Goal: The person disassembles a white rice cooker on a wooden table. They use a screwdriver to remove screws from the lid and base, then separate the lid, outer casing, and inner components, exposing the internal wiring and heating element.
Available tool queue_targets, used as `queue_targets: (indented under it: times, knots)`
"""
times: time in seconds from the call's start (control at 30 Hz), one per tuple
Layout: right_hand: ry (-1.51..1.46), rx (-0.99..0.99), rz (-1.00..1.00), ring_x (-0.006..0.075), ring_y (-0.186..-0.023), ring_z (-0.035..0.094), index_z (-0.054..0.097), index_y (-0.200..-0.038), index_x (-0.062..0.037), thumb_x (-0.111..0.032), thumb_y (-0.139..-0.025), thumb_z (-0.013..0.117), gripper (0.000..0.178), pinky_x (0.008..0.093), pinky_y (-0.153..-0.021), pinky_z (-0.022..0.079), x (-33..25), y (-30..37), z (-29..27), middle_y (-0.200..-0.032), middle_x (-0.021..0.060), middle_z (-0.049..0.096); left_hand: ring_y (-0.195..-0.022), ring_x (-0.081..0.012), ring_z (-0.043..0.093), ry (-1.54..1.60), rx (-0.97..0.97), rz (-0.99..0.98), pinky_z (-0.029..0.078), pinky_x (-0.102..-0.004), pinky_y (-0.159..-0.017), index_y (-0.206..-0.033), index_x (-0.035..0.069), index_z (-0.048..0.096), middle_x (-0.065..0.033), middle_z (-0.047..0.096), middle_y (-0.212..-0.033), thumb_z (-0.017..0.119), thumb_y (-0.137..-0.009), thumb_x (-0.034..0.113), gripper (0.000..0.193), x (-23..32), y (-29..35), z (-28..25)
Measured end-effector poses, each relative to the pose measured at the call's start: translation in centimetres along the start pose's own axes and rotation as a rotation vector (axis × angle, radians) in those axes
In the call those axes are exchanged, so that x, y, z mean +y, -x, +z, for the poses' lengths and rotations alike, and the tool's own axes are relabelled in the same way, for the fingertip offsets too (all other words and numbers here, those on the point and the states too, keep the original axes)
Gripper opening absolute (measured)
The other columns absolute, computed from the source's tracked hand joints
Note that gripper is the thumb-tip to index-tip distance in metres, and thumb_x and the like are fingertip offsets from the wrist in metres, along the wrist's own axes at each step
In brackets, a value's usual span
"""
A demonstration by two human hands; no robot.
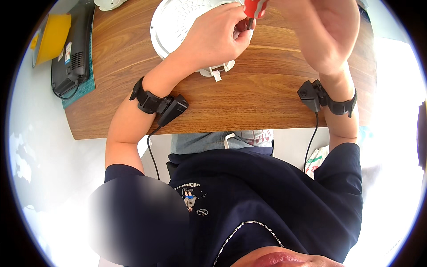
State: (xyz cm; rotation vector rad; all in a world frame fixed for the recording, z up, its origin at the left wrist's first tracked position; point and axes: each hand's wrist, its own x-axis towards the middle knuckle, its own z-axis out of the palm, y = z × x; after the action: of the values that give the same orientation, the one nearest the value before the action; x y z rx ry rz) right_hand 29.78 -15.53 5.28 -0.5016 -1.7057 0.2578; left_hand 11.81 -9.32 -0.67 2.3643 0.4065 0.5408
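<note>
Round white plastic housing [165, 27]: flat on the far middle of the wood-grained desk [267, 89], radial slots uppermost; presumably laid this way to give the work a firm bed. A small white tab [217, 75] juts from its near side.

My left hand [218, 35]: lies over the housing's right part, likely to steady it. Thumb and fingers curl in about the tool's shaft; whether they pinch the shaft or some small part, I cannot tell.

Screwdriver [255, 9], red-and-white handle: shaft downward between those fingers, tip hidden, presumably stood up to bear from above.

My right hand [331, 26]: blurred, raised just right of the handle, placed as if to turn it. Fingers run off the far edge; I cannot tell how they close.

Surroundings. Far left: yellow flat-sided item [53, 39]; black vented electrical unit [75, 62], corded, on a green cutting mat [80, 95]. Beyond, a white part [109, 3], cut off by the view.

Obstructions: left wrist camera [173, 109] and right wrist camera [311, 94], each trailing a cable past the desk's near edge. My left hand itself masks the contact point.
</note>
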Motion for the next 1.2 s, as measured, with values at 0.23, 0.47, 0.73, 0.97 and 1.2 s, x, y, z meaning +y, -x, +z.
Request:
queue_targets:
  times: [0.23, 0.47, 0.73, 0.97, 1.2]
  knots:
    - [0.031, 0.036, -0.014, 0.0208, -0.115, 0.063, 0.047, -0.141, 0.0125, -0.003, -0.096, 0.061, 0.05, 0.0343, -0.101, 0.053, 0.4, 0.3, 0.7, -0.136, 0.0208, 0.058, -0.083, -0.0367, 0.064, 0.005, -0.036, -0.025, 0.051, -0.0432, -0.072, -0.1, 0.004, 0.063, -0.0161, 0.063, -0.089, 0.068, -0.087, 0.011, 0.016, 0.3, -0.3, -0.3]
    - [0.284, -0.022, 0.064, 0.0208, -0.109, 0.065, 0.047, -0.139, 0.011, -0.009, -0.1, 0.061, 0.046, 0.0334, -0.096, 0.054, -1.7, -0.4, -0.1, -0.124, 0.0199, 0.063, -0.079, -0.0359, 0.061, 0.026, -0.002, 0.012, 0.05, -0.0422, -0.07, -0.099, 0.003, 0.061, -0.0154, 0.059, -0.087, 0.067, -0.09, 0.013, 0.014, -0.4, -0.3, 0.1]
    - [0.067, 0.028, -0.027, 0.0223, -0.107, 0.066, 0.039, -0.145, 0.008, -0.021, -0.104, 0.059, 0.054, 0.0336, -0.094, 0.054, 0.6, 0.5, -0.5, -0.116, 0.0187, 0.065, -0.079, -0.0354, 0.061, 0.018, -0.031, -0.035, 0.049, -0.0425, -0.07, -0.097, 0.002, 0.059, -0.016, 0.058, -0.086, 0.068, -0.091, 0.015, 0.017, 0.4, -0.4, -0.3]
    - [0.042, 0.199, 0.125, 0.023, -0.108, 0.066, 0.04, -0.146, 0.0042, -0.031, -0.105, 0.06, 0.058, 0.0346, -0.095, 0.055, -0.3, 1.4, 1.2, -0.117, 0.0168, 0.065, -0.08, -0.0321, 0.063, 0.023, -0.019, -0.028, 0.051, -0.0404, -0.071, -0.098, 0.002, 0.06, -0.0144, 0.06, -0.088, 0.069, -0.092, 0.014, 0.017, -0.4, 0.2, -0.1]
    - [0.217, 0.321, 0.183, 0.0185, -0.101, 0.065, 0.045, -0.142, 0.0022, -0.027, -0.104, 0.061, 0.051, 0.0302, -0.088, 0.055, -4.0, -1.0, 1.2, -0.113, 0.0129, 0.065, -0.076, -0.0302, 0.064, 0.093, 0.027, -0.043, 0.052, -0.0387, -0.069, -0.102, 0.002, 0.061, -0.0142, 0.063, -0.088, 0.071, -0.093, 0.014, 0.018, -0.4, 0.0, 0.3]
